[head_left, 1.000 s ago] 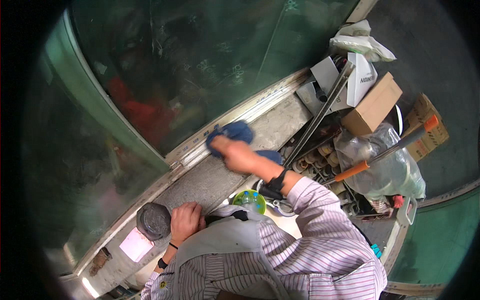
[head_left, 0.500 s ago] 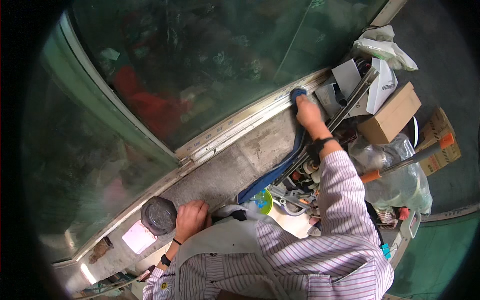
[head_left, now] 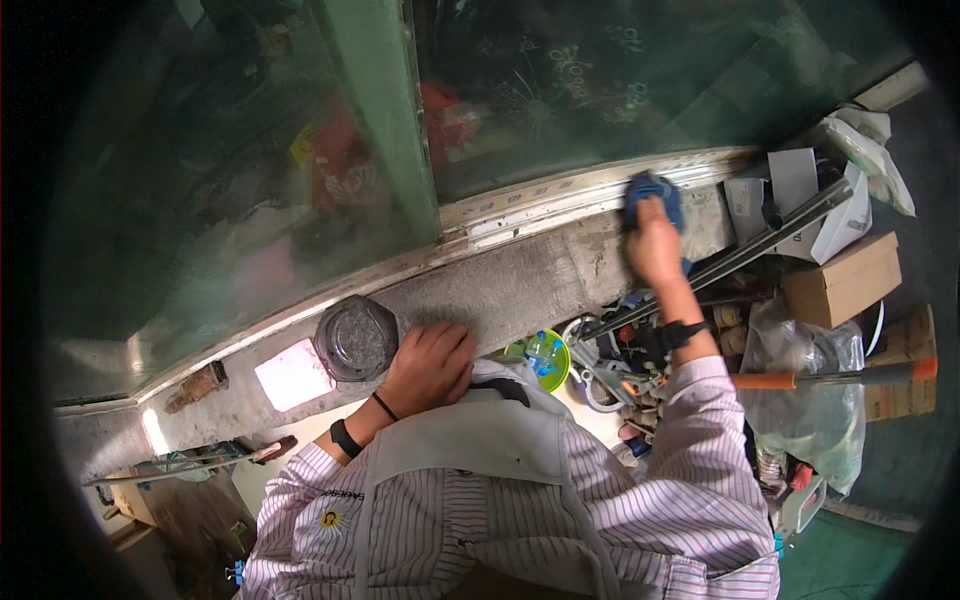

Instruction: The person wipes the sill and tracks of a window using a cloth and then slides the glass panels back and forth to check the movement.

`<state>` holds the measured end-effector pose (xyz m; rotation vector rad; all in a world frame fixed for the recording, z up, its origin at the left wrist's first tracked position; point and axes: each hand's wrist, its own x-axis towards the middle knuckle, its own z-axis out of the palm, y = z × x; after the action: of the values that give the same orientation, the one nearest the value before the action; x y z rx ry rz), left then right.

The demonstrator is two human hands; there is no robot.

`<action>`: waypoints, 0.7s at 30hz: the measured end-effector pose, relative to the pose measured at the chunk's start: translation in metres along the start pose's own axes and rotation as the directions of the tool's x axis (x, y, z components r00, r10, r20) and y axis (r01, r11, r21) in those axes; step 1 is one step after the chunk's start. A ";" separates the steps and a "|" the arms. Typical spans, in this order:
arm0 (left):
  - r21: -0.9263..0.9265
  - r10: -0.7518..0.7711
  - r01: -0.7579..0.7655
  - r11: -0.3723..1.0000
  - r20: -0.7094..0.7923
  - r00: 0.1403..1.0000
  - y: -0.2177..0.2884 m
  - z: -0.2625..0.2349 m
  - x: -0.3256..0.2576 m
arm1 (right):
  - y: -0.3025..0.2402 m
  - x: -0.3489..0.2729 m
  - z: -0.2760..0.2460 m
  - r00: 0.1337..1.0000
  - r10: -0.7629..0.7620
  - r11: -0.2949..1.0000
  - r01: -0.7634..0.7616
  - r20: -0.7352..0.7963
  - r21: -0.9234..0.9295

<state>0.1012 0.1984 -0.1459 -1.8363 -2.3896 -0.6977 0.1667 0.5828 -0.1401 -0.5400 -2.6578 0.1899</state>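
Note:
My right hand (head_left: 656, 248) is closed on a bunched dark blue cloth (head_left: 660, 190), pressing it where the white window track (head_left: 530, 212) meets the concrete sill (head_left: 520, 275). Part of the cloth is hidden under the fingers. My left hand (head_left: 432, 362) lies flat on the near edge of the sill with nothing in it. Just left of that hand stands a dark, many-sided container (head_left: 357, 338) with a see-through top. A pale pink sheet (head_left: 294, 376) lies beside the container.
Metal bars (head_left: 770, 243) slant across the clutter on the right, beside a brown cardboard box (head_left: 843, 280) and an orange-ended pole (head_left: 845, 376). A green bucket (head_left: 561, 366) holding plastic bottles stands below the sill. A brown block (head_left: 197, 388) lies at far left.
The cloth, stretched along the sill earlier, is now bunched under my right hand, which has drawn back from the track. The whole view has turned. My left hand still rests on the sill.

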 end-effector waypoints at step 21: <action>0.083 0.048 -0.036 0.996 -0.148 0.988 0.005 0.005 0.003 | 0.061 -0.035 -0.048 0.969 0.237 0.970 -0.240 -0.073 -0.030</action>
<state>0.1058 0.2041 -0.1483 -1.7320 -2.2441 -0.6988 0.2370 0.6268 -0.1231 -0.8644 -2.5288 0.1863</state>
